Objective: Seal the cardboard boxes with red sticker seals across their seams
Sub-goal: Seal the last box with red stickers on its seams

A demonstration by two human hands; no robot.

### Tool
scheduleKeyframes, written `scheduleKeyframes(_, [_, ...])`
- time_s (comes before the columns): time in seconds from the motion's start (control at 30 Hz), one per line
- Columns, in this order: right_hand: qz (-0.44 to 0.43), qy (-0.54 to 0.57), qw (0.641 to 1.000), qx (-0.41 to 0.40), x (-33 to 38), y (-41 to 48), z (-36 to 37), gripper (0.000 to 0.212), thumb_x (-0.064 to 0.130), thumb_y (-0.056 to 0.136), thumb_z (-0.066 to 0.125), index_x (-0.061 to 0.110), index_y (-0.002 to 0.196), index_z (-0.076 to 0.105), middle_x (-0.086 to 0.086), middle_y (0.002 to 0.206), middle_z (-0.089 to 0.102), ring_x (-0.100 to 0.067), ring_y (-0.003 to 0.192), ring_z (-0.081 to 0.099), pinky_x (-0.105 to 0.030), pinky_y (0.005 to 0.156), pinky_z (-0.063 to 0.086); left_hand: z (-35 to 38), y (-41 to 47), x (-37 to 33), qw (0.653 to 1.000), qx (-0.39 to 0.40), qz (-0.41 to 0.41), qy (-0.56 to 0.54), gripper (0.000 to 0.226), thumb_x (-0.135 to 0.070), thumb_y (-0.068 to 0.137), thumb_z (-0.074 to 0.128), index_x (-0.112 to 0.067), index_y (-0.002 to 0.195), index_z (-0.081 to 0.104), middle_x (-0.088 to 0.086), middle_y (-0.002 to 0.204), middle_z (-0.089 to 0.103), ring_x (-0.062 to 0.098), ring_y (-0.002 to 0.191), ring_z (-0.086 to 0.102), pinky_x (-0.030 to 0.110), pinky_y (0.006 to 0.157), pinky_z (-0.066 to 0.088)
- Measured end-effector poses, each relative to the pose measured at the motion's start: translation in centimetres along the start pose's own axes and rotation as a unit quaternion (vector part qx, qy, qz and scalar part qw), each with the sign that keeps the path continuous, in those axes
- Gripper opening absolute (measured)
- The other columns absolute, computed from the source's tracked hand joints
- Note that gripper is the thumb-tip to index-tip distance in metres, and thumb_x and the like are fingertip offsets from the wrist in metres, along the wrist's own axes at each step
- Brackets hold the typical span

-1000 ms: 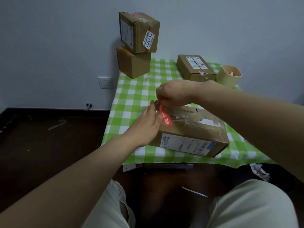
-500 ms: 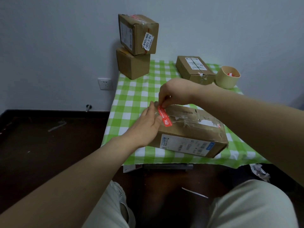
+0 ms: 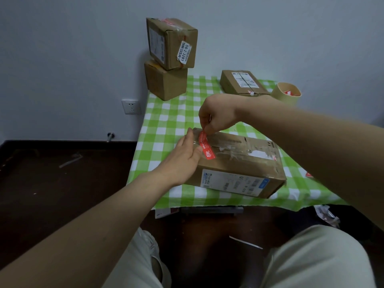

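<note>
So there's a counter (image 3: 166, 125) covered in a green and white checked cloth, pushed up against a pale wall. The biggest thing on it is a long cardboard box (image 3: 239, 163) lying at an angle along the near edge, top seam covered in clear tape and a printed label on the side facing the person. At the far left corner two smaller boxes are stacked, the upper box (image 3: 172, 42) sitting crooked on the lower box (image 3: 166, 84). A flat box (image 3: 241, 82) lies toward the far right corner, with a beige round tub (image 3: 286, 96) just beside it. The person's left hand (image 3: 182, 159) is flat with the fingers straight, pressed against the left end of the long box, thumb right by the near end of the sticker. The right hand (image 3: 216, 113) comes in from above and pinches the far end of the red sticker seal (image 3: 205, 145) between thumb and fingertips. That sticker runs across the taped seam on top of the long box, close to its left end, near part down on the cardboard, far end lifted in the pinch.
</note>
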State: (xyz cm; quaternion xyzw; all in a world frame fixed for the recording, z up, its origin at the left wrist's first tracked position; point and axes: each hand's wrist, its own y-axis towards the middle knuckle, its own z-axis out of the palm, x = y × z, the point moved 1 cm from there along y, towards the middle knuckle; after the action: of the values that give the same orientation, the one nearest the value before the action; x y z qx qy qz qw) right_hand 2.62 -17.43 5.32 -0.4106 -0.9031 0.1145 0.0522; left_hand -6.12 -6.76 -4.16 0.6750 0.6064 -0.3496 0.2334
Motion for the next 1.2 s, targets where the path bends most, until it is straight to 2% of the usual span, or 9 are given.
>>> scheduleKeyframes(0.2, [0.012,0.003,1.0,0.014,-0.2,-0.1,-0.3,0.017,0.024,0.08,0.067,0.012,0.091,0.071,-0.006,0.091,0.071,-0.019,0.083,0.063,-0.026,0.067,0.045,0.0,0.0,-0.1,1.0,0.002,-0.001,-0.003,0.061,-0.035,0.101,0.025,-0.018,0.15,-0.008,-0.002,0.159,-0.003,0.013,0.145,0.004,0.025,0.112,0.009])
scheduleKeyframes(0.47, [0.006,0.006,1.0,0.006,-0.1,-0.5,-0.7,0.016,0.024,0.082,0.068,0.012,0.092,0.071,-0.005,0.091,0.071,-0.018,0.081,0.063,-0.024,0.061,0.045,0.0,0.0,-0.1,1.0,-0.001,-0.002,-0.016,0.061,-0.035,0.101,0.026,-0.019,0.15,-0.007,-0.002,0.159,-0.003,0.012,0.145,0.004,0.022,0.108,0.009])
scheduleKeyframes(0.67, [-0.01,0.02,0.999,-0.045,-0.6,-2.0,-0.4,0.018,0.023,0.083,0.069,0.014,0.098,0.074,-0.003,0.095,0.072,-0.02,0.088,0.065,-0.032,0.078,0.051,0.0,-0.1,0.0,1.0,-0.002,0.0,-0.008,0.061,-0.035,0.101,0.026,-0.018,0.149,-0.008,-0.001,0.159,-0.004,0.013,0.145,0.003,0.019,0.105,0.008])
scheduleKeyframes(0.77, [-0.007,0.042,0.997,-0.064,-0.9,-3.0,-0.2,0.02,0.022,0.082,0.069,0.014,0.1,0.074,-0.002,0.097,0.072,-0.017,0.087,0.064,-0.029,0.077,0.05,0.0,-0.1,0.0,1.0,0.002,-0.001,-0.009,0.062,-0.037,0.101,0.026,-0.019,0.149,-0.009,-0.002,0.159,-0.004,0.012,0.145,0.002,0.022,0.109,0.009])
scheduleKeyframes(0.9, [-0.006,0.049,0.996,-0.073,-1.0,-3.8,-0.1,0.019,0.021,0.082,0.069,0.014,0.099,0.074,-0.001,0.094,0.072,-0.01,0.078,0.057,-0.022,0.066,0.044,0.0,-0.1,0.0,1.0,0.003,-0.006,-0.021,0.062,-0.037,0.101,0.026,-0.021,0.15,-0.009,-0.003,0.159,-0.005,0.011,0.145,0.002,0.02,0.106,0.008])
scheduleKeyframes(1.03, [-0.007,0.044,0.996,-0.074,-0.8,-3.8,-0.3,0.02,0.02,0.082,0.068,0.014,0.1,0.073,-0.001,0.095,0.072,-0.015,0.086,0.063,-0.027,0.075,0.049,0.0,-0.2,-0.2,1.0,0.002,-0.01,-0.02,0.061,-0.036,0.101,0.026,-0.021,0.15,-0.008,-0.003,0.159,-0.004,0.012,0.145,0.003,0.024,0.11,0.01])
scheduleKeyframes(1.2, [-0.021,0.046,0.996,-0.079,-1.2,-3.7,-0.3,0.019,0.019,0.082,0.069,0.013,0.098,0.074,-0.004,0.095,0.072,-0.019,0.086,0.065,-0.03,0.077,0.05,0.0,-0.1,-0.2,1.0,0.0,-0.011,-0.023,0.061,-0.036,0.101,0.026,-0.022,0.15,-0.008,-0.004,0.159,-0.003,0.011,0.145,0.003,0.024,0.11,0.01])
